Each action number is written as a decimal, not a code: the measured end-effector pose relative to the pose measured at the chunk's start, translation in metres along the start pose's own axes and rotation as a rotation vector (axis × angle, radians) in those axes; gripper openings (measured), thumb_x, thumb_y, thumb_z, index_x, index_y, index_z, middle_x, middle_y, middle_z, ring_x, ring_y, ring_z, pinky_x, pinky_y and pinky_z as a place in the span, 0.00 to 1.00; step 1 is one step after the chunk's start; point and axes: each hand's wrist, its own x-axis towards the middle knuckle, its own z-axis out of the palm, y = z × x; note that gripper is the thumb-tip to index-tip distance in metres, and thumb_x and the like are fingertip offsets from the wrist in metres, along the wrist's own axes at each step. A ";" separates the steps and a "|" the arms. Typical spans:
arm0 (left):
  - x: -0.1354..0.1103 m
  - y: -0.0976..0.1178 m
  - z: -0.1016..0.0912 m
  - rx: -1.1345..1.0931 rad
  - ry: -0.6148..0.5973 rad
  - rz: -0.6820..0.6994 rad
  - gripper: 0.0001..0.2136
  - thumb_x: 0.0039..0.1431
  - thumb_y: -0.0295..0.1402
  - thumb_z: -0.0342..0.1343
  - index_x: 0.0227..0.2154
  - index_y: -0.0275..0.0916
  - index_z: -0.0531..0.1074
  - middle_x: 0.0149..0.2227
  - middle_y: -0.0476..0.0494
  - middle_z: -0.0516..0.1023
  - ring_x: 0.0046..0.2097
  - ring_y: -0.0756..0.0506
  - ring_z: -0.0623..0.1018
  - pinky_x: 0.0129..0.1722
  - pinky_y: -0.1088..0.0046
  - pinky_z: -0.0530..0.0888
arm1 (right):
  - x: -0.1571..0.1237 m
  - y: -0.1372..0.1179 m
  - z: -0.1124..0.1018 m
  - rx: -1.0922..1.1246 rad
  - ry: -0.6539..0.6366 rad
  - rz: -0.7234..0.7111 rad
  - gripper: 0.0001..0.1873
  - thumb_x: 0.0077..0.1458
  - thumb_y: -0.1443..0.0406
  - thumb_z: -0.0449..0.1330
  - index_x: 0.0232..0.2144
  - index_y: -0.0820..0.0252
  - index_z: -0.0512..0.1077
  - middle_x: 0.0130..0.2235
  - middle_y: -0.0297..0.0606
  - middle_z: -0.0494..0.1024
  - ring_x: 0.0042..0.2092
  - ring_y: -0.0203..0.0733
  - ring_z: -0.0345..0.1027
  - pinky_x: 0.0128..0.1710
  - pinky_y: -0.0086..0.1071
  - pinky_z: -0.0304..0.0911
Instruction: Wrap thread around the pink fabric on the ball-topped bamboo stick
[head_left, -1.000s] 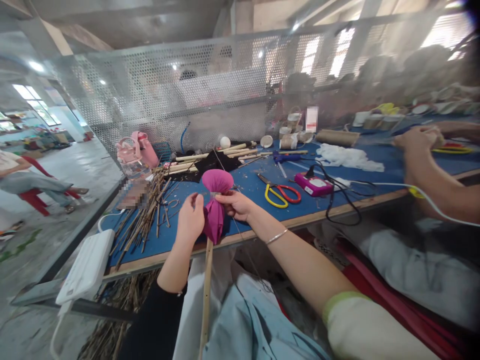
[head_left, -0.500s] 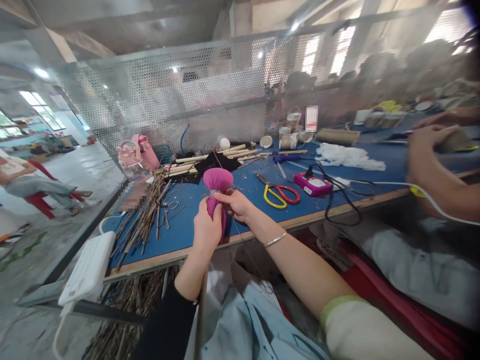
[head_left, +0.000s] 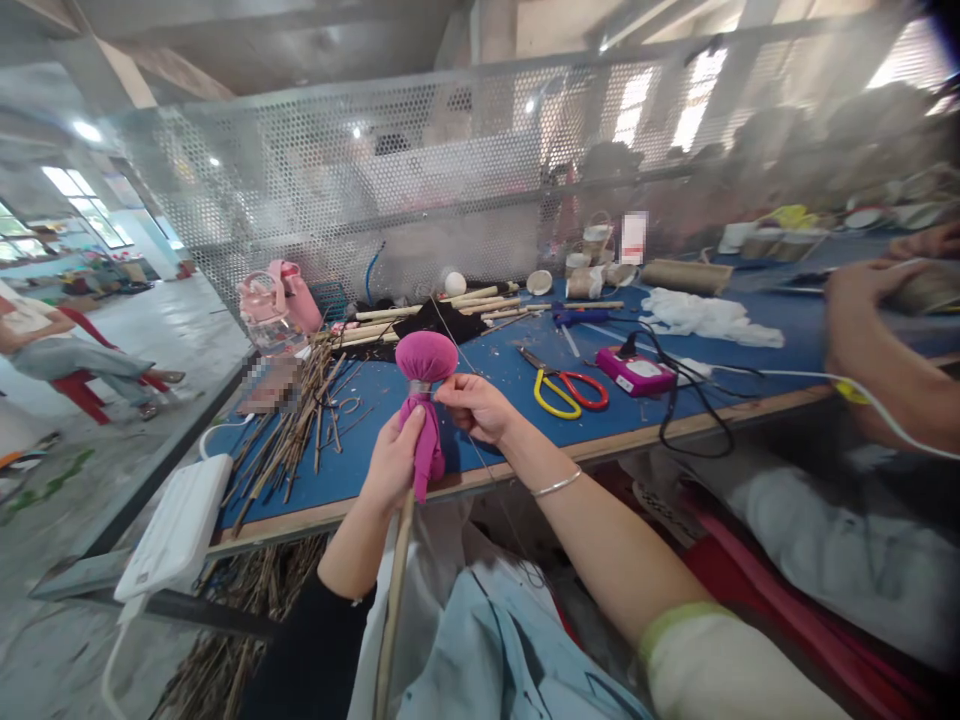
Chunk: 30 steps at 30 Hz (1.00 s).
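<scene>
Perforated metal sheeting [head_left: 337, 190] stood behind the blue work table [head_left: 630, 418], as the head camera showed it. Near the table's front edge, a magenta cloth bundle [head_left: 426, 357] sat upright at the head of a long stick [head_left: 391, 610], round on top, drawn in at a pale band and hanging loose below. The left hand [head_left: 391, 455] was closed around the loose cloth just under the band. Beside the band, the right hand [head_left: 474, 405] had its thumb and finger pinched narrow; whatever lay between them was too small to tell. Scissors [head_left: 559, 390] with one yellow and one red handle lay to the right, near a purple box [head_left: 637, 370]. Thin twigs [head_left: 281, 455] were heaped on the left. Farther right, a co-worker's arm [head_left: 870, 340] reached over the table.
</scene>
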 end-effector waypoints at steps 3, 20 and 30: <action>0.002 -0.002 -0.002 -0.115 -0.012 -0.046 0.17 0.46 0.46 0.60 0.26 0.35 0.67 0.17 0.55 0.66 0.18 0.57 0.63 0.18 0.81 0.59 | 0.004 0.003 0.000 -0.013 0.011 -0.007 0.20 0.34 0.62 0.70 0.20 0.61 0.61 0.12 0.19 0.52 0.14 0.22 0.38 0.13 0.21 0.31; 0.018 0.030 -0.014 0.130 -0.132 -0.260 0.17 0.56 0.44 0.49 0.32 0.33 0.73 0.22 0.45 0.71 0.23 0.49 0.70 0.22 0.74 0.67 | 0.005 0.005 -0.009 0.072 0.030 0.134 0.19 0.33 0.62 0.71 0.26 0.64 0.67 0.14 0.22 0.63 0.13 0.21 0.41 0.13 0.21 0.32; 0.013 0.023 0.010 0.652 0.077 0.196 0.24 0.53 0.42 0.55 0.50 0.33 0.67 0.48 0.31 0.74 0.50 0.37 0.73 0.51 0.61 0.64 | 0.007 0.007 -0.003 -0.023 0.121 0.098 0.19 0.32 0.62 0.71 0.26 0.64 0.69 0.13 0.23 0.63 0.12 0.22 0.44 0.12 0.24 0.30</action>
